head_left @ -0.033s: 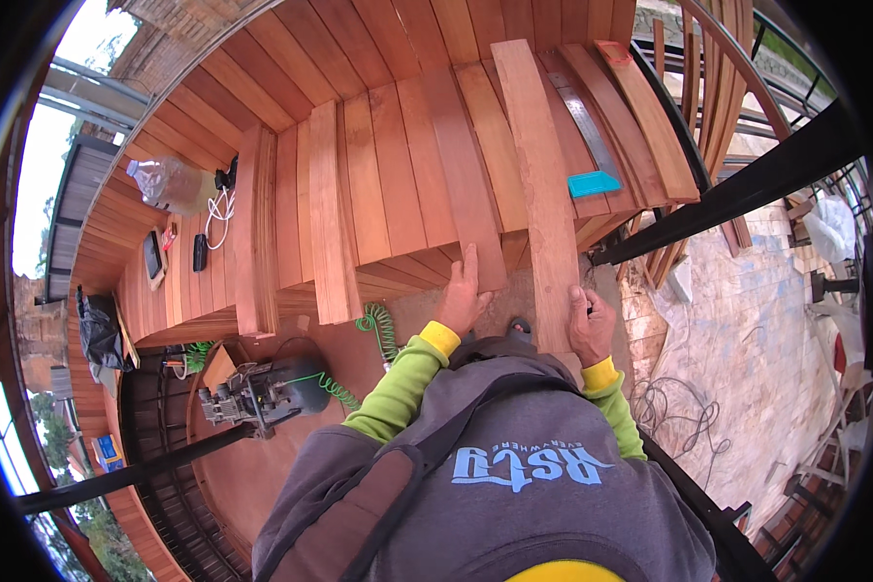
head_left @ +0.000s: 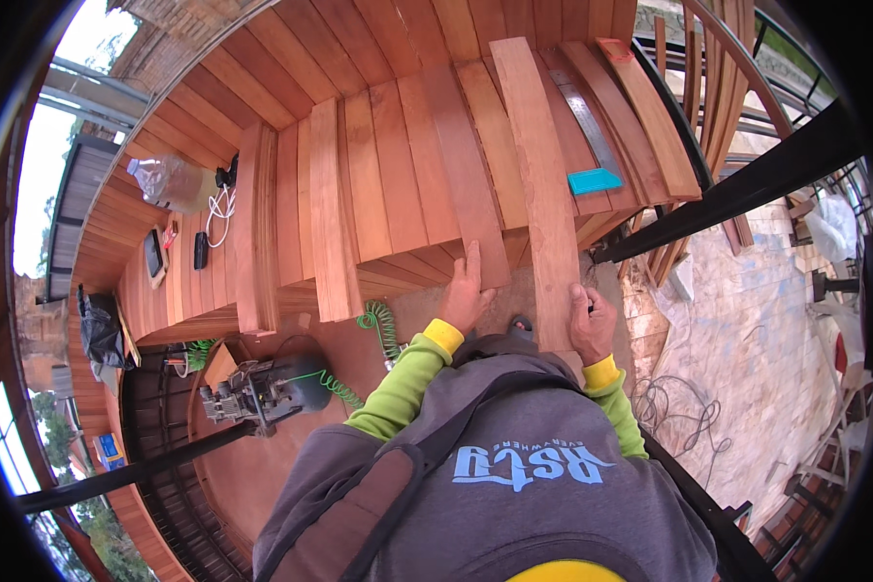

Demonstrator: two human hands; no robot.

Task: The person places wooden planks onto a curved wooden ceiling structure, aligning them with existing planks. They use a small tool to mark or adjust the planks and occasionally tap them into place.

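Observation:
Two loose wooden boards lie lengthwise across the slatted wooden bench (head_left: pixel 388 165) in front of me, with their near ends jutting past its front edge. My left hand (head_left: pixel 467 294) is closed at the left edge of the darker board (head_left: pixel 470 194), near its end, with the index finger extended along it. My right hand (head_left: pixel 592 322) has its fingers curled and grips the right edge of the longer, lighter board (head_left: pixel 538 175). The undersides of both boards are hidden.
Right of the boards are a metal ruler with a turquoise handle (head_left: pixel 594 181) and curved wooden strips (head_left: pixel 623 126). Further left lie stacked boards (head_left: pixel 256 233), a plastic bottle (head_left: pixel 170 181) and a phone (head_left: pixel 153 252). An air compressor (head_left: pixel 267 396) with green coiled hose stands below; a black rail (head_left: pixel 737 186) crosses at right.

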